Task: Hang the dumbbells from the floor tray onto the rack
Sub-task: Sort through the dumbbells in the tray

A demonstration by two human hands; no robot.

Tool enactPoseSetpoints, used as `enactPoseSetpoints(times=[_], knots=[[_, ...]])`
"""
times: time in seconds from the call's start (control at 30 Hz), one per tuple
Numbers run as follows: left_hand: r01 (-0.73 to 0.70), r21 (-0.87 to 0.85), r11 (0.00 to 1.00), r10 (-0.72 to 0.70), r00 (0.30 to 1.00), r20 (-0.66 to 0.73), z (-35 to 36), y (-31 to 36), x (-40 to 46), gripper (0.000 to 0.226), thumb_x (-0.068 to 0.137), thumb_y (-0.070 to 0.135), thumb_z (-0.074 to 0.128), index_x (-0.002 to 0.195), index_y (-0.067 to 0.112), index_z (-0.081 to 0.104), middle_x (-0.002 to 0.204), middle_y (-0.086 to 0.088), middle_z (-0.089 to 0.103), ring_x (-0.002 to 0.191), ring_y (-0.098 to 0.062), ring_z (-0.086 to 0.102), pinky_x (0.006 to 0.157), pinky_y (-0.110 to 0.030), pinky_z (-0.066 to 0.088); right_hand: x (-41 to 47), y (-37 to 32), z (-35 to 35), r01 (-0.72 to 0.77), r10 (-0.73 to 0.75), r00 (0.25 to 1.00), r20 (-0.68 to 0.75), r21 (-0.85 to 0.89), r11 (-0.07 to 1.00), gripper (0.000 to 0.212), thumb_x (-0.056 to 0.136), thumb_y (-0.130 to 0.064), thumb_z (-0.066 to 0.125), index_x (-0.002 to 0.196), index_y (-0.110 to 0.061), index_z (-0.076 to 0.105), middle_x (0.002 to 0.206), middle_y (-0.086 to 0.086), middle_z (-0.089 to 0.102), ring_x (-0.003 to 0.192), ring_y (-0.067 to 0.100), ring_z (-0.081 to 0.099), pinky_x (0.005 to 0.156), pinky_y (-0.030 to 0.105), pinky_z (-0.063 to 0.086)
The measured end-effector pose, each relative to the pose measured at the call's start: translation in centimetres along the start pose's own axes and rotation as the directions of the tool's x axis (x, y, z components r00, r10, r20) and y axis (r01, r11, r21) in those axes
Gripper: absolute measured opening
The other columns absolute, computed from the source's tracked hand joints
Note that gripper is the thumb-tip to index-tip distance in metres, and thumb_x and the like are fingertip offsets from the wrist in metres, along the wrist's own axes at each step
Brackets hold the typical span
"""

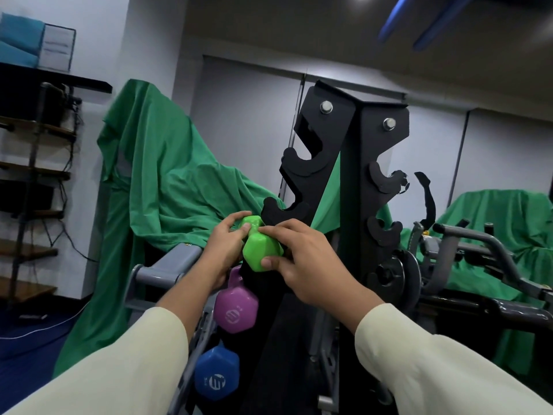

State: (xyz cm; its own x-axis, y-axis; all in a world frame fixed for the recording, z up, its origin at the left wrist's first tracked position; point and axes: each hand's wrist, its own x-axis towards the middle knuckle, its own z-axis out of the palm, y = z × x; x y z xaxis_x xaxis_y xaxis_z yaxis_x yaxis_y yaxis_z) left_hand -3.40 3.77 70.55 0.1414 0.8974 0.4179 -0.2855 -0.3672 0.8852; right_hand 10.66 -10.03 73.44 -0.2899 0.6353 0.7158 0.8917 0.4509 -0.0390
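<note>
A bright green dumbbell is held in both hands against the left side of the black upright rack. My left hand grips its handle and far head, thumb on top. My right hand pinches the near hexagonal head, thumb on its lower face. The dumbbell lies just below an empty hook cradle. A purple dumbbell hangs on the rack directly beneath, and a blue dumbbell hangs below that. The floor tray is out of view.
Two more empty cradles sit higher on the rack's left side and several on its right. Green cloth drapes equipment behind and at the right. A grey machine frame stands left of the rack, a bar and weight plate at right. Shelves line the left wall.
</note>
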Motion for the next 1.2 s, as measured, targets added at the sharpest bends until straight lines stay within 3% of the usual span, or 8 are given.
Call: enactPoseSetpoints(times=[0.4,0.53,0.7,0.83,0.93,1.0,1.1,1.2], knots=[[0.095,0.165,0.982,-0.117,0.985,0.129,0.3,1.1,0.1,0.036,0.1,-0.003,0.052,0.099,0.029,0.068,0.069,0.001,0.074,0.049,-0.005,0.065,0.044,-0.016,0.047,0.0,0.2,0.8,-0.021,0.02,0.999,-0.034,-0.051,0.998,0.06,0.091,-0.041,0.076,0.147,-0.027,0.059,0.117,-0.008,0.048,0.097,0.011,0.052,0.095,0.041,0.049],[0.086,0.161,0.983,-0.106,0.987,0.122,0.2,1.6,-0.4,0.035,0.1,0.001,0.056,0.113,0.031,0.069,0.091,-0.007,0.075,0.052,-0.004,0.065,0.044,-0.014,0.045,-0.4,0.4,1.0,0.033,-0.035,0.998,-0.06,-0.042,0.999,0.063,0.09,-0.038,0.079,0.149,-0.032,0.056,0.105,-0.009,0.045,0.085,0.009,0.048,0.087,0.039,0.051],[0.036,0.271,0.962,-0.088,0.979,0.182,-0.2,1.7,-0.2,0.04,0.103,0.018,0.064,0.142,0.016,0.061,0.126,-0.013,0.071,0.102,-0.019,0.07,0.074,-0.02,0.054,-0.8,1.0,0.3,0.121,-0.119,0.992,0.047,-0.05,0.991,0.076,0.086,-0.025,0.084,0.154,-0.028,0.049,0.14,-0.009,0.043,0.111,0.001,0.049,0.098,0.026,0.049],[0.016,0.43,0.903,-0.083,0.987,0.138,-2.0,1.2,-1.1,0.052,0.099,0.065,0.047,0.128,0.031,0.073,0.13,-0.002,0.072,0.124,-0.022,0.065,0.113,-0.045,0.046,-0.7,0.8,0.6,0.103,-0.101,0.995,0.025,-0.059,0.993,0.078,0.083,-0.02,0.085,0.153,-0.027,0.051,0.127,-0.009,0.05,0.097,0.007,0.053,0.092,0.035,0.054],[-0.185,0.423,0.887,0.232,0.971,-0.061,-2.4,0.9,-5.2,0.044,0.102,0.06,0.044,0.115,0.034,0.077,0.118,0.007,0.075,0.108,-0.008,0.068,0.098,-0.03,0.054,-0.8,0.8,0.9,0.087,-0.087,0.996,0.0,-0.059,0.994,0.079,0.083,-0.021,0.085,0.153,-0.025,0.05,0.122,-0.01,0.05,0.09,0.005,0.051,0.091,0.033,0.053],[-0.378,0.474,0.795,0.495,0.857,-0.147,-1.9,0.6,-8.8,0.023,0.104,0.04,0.057,0.115,0.03,0.075,0.114,0.011,0.07,0.097,0.0,0.067,0.087,-0.022,0.056,-1.0,0.9,1.0,0.096,-0.096,0.995,-0.005,-0.051,0.994,0.081,0.084,-0.021,0.085,0.156,-0.025,0.047,0.123,-0.01,0.05,0.09,0.002,0.05,0.092,0.025,0.05],[-0.52,0.593,0.615,0.652,0.758,-0.013,-1.0,-0.2,-11.7,0.045,0.097,0.028,0.07,0.141,0.024,0.062,0.13,0.009,0.058,0.113,-0.005,0.061,0.101,-0.027,0.053,-1.2,1.3,0.7,0.126,-0.125,0.991,0.039,-0.014,0.992,0.084,0.086,-0.015,0.081,0.159,-0.022,0.041,0.132,-0.01,0.049,0.094,0.002,0.057,0.094,0.019,0.049],[-0.544,0.657,0.521,0.637,0.761,0.125,-1.0,-0.7,-11.2,0.065,0.099,0.024,0.068,0.158,0.025,0.042,0.147,0.006,0.05,0.131,-0.011,0.052,0.111,-0.028,0.045,-1.6,1.7,0.1,0.173,-0.173,0.984,0.043,0.001,0.985,0.079,0.088,-0.006,0.078,0.158,-0.017,0.042,0.149,-0.006,0.046,0.098,-0.003,0.06,0.092,0.01,0.047]])
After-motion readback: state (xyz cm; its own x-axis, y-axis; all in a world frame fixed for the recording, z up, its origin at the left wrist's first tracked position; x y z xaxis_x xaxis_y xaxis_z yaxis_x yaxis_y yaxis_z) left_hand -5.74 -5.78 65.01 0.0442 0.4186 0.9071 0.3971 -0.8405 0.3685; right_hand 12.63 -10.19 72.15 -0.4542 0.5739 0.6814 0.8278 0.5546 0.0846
